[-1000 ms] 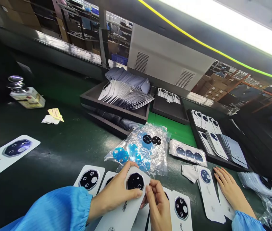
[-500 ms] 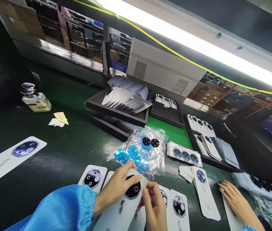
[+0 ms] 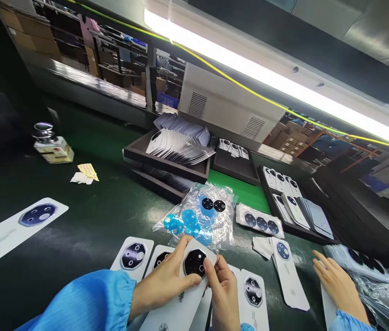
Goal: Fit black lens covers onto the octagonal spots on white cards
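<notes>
Left hand point(image 3: 165, 279): gripping the held panel point(image 3: 177, 313) from its left side, thumb crossing the face by the lower edge of the dark octagon point(image 3: 191, 263); a slack thumb could let it twist.
Right hand point(image 3: 224, 284): pinching the panel's upper right edge, one fingertip overlapping the octagon; pressing there could smudge the gloss.
Held panel: tilted above the row of panels point(image 3: 255, 310); if dropped, it could scratch one.
Clear bag point(image 3: 226, 225): just beyond the panel's top; loose film could catch a corner.
Co-worker's hand point(image 3: 335, 281): well apart, to the right.
Since half a second ago: left thumb sits lower, baring more octagon; right fingertip now reaches the octagon.
</notes>
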Available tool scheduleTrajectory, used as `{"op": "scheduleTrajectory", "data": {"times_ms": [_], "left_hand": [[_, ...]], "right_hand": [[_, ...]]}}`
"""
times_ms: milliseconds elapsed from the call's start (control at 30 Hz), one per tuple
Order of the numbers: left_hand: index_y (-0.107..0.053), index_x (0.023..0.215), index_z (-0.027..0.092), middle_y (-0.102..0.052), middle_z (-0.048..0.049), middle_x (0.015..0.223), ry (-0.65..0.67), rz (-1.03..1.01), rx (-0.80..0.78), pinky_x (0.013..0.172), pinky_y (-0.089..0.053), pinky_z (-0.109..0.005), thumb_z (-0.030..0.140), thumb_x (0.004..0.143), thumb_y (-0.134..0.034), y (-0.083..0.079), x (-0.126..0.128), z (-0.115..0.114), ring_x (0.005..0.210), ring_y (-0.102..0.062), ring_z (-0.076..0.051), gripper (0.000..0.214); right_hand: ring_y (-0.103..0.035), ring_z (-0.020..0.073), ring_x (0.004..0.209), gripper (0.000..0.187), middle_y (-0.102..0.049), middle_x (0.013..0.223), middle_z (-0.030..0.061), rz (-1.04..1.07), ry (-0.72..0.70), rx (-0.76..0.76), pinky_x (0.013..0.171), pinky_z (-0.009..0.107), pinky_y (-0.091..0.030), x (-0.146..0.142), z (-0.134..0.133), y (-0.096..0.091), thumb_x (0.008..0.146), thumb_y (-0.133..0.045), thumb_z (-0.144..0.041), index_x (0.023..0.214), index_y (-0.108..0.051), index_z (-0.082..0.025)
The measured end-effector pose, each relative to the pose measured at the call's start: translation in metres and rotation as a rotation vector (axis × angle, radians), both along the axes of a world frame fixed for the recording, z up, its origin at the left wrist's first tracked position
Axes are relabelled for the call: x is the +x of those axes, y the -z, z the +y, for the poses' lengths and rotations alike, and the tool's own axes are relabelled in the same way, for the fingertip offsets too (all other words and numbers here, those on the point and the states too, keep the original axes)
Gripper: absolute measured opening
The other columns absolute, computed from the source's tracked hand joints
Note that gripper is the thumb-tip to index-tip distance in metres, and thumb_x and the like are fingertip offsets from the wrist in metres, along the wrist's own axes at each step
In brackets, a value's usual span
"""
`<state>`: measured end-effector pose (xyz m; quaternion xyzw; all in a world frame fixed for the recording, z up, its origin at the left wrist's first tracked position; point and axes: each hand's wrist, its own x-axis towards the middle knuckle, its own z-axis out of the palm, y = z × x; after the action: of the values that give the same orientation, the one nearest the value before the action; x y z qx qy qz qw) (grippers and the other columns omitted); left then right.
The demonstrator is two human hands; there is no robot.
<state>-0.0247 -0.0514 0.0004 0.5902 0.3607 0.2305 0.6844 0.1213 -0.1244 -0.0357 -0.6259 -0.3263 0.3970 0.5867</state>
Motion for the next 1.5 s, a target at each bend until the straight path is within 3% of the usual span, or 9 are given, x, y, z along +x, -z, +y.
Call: {"op": "scheduleTrajectory", "data": {"times_ms": [233,333,533,800,1033,1167,1333,1400,1500], "left_hand": [[-0.056,0.114,0.022,-0.064,-0.0014,0.092,0.119,-0.117,0.028,0.073,-0.047,-0.026,0.025,0.072,-0.063,0.001,-0.010,0.012,0.094,-0.059,-0.025,0.042],[-0.055,0.108,0.022,-0.063,-0.0008,0.090,0.153,-0.159,-0.038,0.072,-0.047,-0.027,0.029,0.075,-0.060,-0.005,-0.009,0.014,0.090,-0.060,-0.023,0.033],[-0.049,0.086,0.021,-0.059,0.0010,0.077,0.098,-0.267,-0.186,0.059,-0.043,-0.024,0.054,0.075,-0.064,-0.010,-0.005,0.014,0.071,-0.057,-0.017,0.038],[-0.048,0.071,0.017,-0.047,0.0033,0.067,-0.139,-0.262,-0.098,0.054,-0.035,-0.022,0.072,0.070,-0.059,0.004,0.001,0.006,0.061,-0.043,-0.012,0.056],[-0.046,0.065,0.018,-0.044,0.0049,0.065,-0.220,-0.302,-0.073,0.059,-0.034,-0.022,0.052,0.069,-0.072,-0.001,-0.002,0.010,0.062,-0.042,-0.012,0.043],[-0.041,0.060,0.019,-0.039,0.0051,0.061,-0.237,-0.307,-0.122,0.055,-0.032,-0.023,0.058,0.071,-0.064,0.000,0.001,0.010,0.058,-0.038,-0.012,0.046],[-0.049,0.069,0.018,-0.048,0.0027,0.068,-0.172,-0.221,0.029,0.062,-0.034,-0.024,0.052,0.075,-0.064,0.001,-0.001,0.012,0.069,-0.045,-0.016,0.037],[-0.046,0.068,0.019,-0.044,0.0039,0.066,-0.118,-0.184,0.071,0.060,-0.032,-0.024,0.050,0.073,-0.065,0.000,-0.002,0.014,0.066,-0.042,-0.015,0.037],[-0.039,0.063,0.020,-0.036,0.0055,0.062,-0.154,-0.206,0.098,0.057,-0.026,-0.024,0.054,0.074,-0.062,-0.002,-0.001,0.015,0.062,-0.034,-0.014,0.042]], "right_hand": [[-0.056,0.0188,0.057,0.022,-0.061,0.064,0.0015,-0.013,-0.017,-0.010,0.047,0.028,-0.044,0.001,-0.002,-0.014,0.075,-0.066,-0.049,0.074,-0.064,-0.027],[-0.054,0.0174,0.058,0.026,-0.060,0.063,0.0005,-0.002,-0.059,-0.016,0.048,0.026,-0.044,0.001,0.001,-0.022,0.075,-0.065,-0.052,0.073,-0.062,-0.026],[-0.049,0.0131,0.062,0.037,-0.057,0.065,-0.0020,-0.046,-0.005,0.047,0.056,0.022,-0.042,-0.015,0.006,-0.038,0.075,-0.065,-0.056,0.072,-0.059,-0.019],[-0.044,0.0108,0.057,0.037,-0.051,0.061,-0.0040,-0.119,0.014,0.062,0.052,0.020,-0.038,-0.031,0.009,-0.049,0.074,-0.066,-0.055,0.071,-0.060,-0.019],[-0.038,0.0078,0.050,0.040,-0.044,0.056,-0.0057,-0.054,-0.001,0.041,0.045,0.018,-0.034,-0.035,0.012,-0.056,0.069,-0.071,-0.055,0.067,-0.060,-0.017],[-0.036,0.0082,0.051,0.043,-0.044,0.057,-0.0056,-0.021,0.001,0.016,0.042,0.018,-0.031,-0.038,0.015,-0.051,0.066,-0.071,-0.058,0.066,-0.056,-0.018],[-0.032,0.0080,0.051,0.047,-0.038,0.055,-0.0063,-0.019,0.028,0.028,0.045,0.018,-0.029,-0.036,0.017,-0.042,0.065,-0.070,-0.061,0.061,-0.050,-0.018],[-0.032,0.0084,0.052,0.050,-0.037,0.054,-0.0062,-0.037,0.046,0.058,0.047,0.019,-0.030,-0.034,0.018,-0.037,0.063,-0.070,-0.064,0.058,-0.049,-0.018],[-0.033,0.0088,0.051,0.051,-0.038,0.053,-0.0057,-0.092,0.066,0.088,0.048,0.020,-0.031,-0.032,0.020,-0.030,0.063,-0.069,-0.066,0.059,-0.053,-0.018]]}}
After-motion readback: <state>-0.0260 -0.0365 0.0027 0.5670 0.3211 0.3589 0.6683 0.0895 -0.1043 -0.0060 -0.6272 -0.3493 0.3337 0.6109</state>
